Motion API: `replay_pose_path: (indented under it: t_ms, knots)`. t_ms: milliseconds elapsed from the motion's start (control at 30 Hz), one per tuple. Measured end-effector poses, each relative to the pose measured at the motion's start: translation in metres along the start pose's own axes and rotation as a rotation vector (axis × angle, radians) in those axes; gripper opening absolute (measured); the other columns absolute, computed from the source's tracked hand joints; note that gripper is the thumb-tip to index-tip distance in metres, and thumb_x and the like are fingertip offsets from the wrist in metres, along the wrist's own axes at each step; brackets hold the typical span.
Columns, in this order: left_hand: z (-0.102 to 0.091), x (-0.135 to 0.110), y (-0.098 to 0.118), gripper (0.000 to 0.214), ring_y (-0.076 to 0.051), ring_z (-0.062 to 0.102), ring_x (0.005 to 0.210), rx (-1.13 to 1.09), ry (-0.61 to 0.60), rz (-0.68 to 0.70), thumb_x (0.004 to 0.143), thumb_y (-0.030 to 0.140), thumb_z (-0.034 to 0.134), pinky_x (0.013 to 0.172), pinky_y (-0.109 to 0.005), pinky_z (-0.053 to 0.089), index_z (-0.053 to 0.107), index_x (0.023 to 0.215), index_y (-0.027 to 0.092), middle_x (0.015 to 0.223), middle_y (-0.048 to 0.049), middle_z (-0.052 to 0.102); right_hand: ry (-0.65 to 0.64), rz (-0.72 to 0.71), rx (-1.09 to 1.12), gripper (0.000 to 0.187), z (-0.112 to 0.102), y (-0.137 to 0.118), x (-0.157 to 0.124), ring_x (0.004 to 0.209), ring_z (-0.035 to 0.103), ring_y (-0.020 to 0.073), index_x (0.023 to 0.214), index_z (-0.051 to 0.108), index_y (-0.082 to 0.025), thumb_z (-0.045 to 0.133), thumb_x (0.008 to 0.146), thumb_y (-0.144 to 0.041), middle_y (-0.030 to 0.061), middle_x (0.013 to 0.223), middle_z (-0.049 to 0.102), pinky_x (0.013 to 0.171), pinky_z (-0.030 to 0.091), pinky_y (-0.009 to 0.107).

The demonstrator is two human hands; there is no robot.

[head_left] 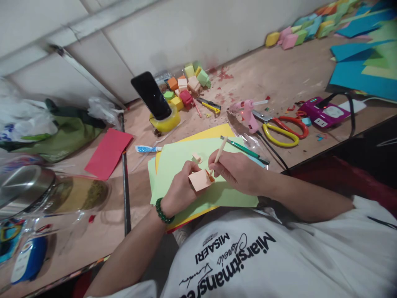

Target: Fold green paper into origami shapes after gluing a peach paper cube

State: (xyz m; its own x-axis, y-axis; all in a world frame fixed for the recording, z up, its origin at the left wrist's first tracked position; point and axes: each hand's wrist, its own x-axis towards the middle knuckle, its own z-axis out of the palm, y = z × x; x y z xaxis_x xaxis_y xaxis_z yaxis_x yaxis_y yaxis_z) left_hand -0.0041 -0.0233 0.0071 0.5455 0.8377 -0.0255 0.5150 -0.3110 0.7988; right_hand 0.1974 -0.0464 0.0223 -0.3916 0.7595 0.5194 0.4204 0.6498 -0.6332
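My left hand (180, 187), with a green bead bracelet at the wrist, is closed on a small peach paper box (200, 179). My right hand (237, 170) pinches a thin wooden stick (218, 154) whose lower tip goes into the box's open end. Both hands hover over a light green paper sheet (182, 163) that lies on yellow and red sheets near the table's front edge. A small peach paper scrap (196, 157) rests on the green sheet just behind the hands.
Behind the sheets lie a green pen (245, 150), a pink glue gun (248, 112), orange and yellow scissors (283, 130), a purple power strip (324, 112), a phone (151, 95) propped in a tape roll (166, 120), several coloured paper boxes (186, 85) and a red sheet (108, 152). Jars and bags crowd the left.
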Motion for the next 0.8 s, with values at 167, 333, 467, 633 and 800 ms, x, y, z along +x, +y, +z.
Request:
replay_pose_path:
  t_ms: [167,333,467,633,800]
  knots:
    - [-0.003,0.001,-0.002,0.036,-0.012,0.054,0.06,-0.011,-0.025,0.007,0.072,0.035,0.072,0.053,-0.022,0.038,0.043,0.089,0.022,0.075,0.0044,0.058,0.006,-0.069,-0.066,0.025,-0.001,-0.004,0.001,0.059,0.054,0.0113,0.091,0.045,-0.019,0.028,0.104,-0.031,0.0017,0.075,0.059,0.054,0.045,0.024]
    - [-0.01,0.003,-0.002,0.038,-0.012,0.057,0.06,-0.048,-0.027,0.079,0.071,0.033,0.074,0.055,-0.023,0.043,0.044,0.091,0.023,0.075,0.0041,0.061,0.113,-0.11,-0.046,0.017,-0.009,-0.011,-0.007,0.066,0.06,0.0112,0.094,0.048,-0.019,0.034,0.103,-0.026,0.0019,0.079,0.062,0.058,0.049,0.022]
    - [-0.013,0.001,-0.003,0.039,-0.017,0.066,0.079,-0.122,-0.01,0.139,0.071,0.031,0.075,0.067,-0.027,0.05,0.045,0.094,0.023,0.094,-0.0038,0.069,0.168,-0.169,-0.099,0.017,-0.011,-0.015,-0.016,0.074,0.063,0.0125,0.097,0.05,-0.019,0.034,0.102,-0.024,0.004,0.083,0.064,0.064,0.053,0.024]
    - [-0.012,0.0,-0.004,0.039,-0.019,0.068,0.084,-0.133,-0.037,0.167,0.07,0.027,0.074,0.072,-0.03,0.052,0.043,0.094,0.023,0.1,-0.0065,0.071,0.196,-0.224,-0.137,0.017,-0.007,-0.015,-0.02,0.078,0.064,0.0129,0.099,0.05,-0.017,0.035,0.102,-0.021,0.0055,0.083,0.066,0.063,0.052,0.023]
    - [-0.014,0.002,-0.002,0.039,-0.019,0.067,0.078,-0.14,-0.074,0.111,0.07,0.031,0.074,0.067,-0.03,0.052,0.043,0.094,0.023,0.094,-0.0062,0.07,0.128,-0.219,-0.107,0.017,-0.012,-0.017,-0.02,0.072,0.064,0.0124,0.09,0.052,-0.02,0.039,0.101,-0.023,0.0029,0.077,0.065,0.058,0.049,0.022]
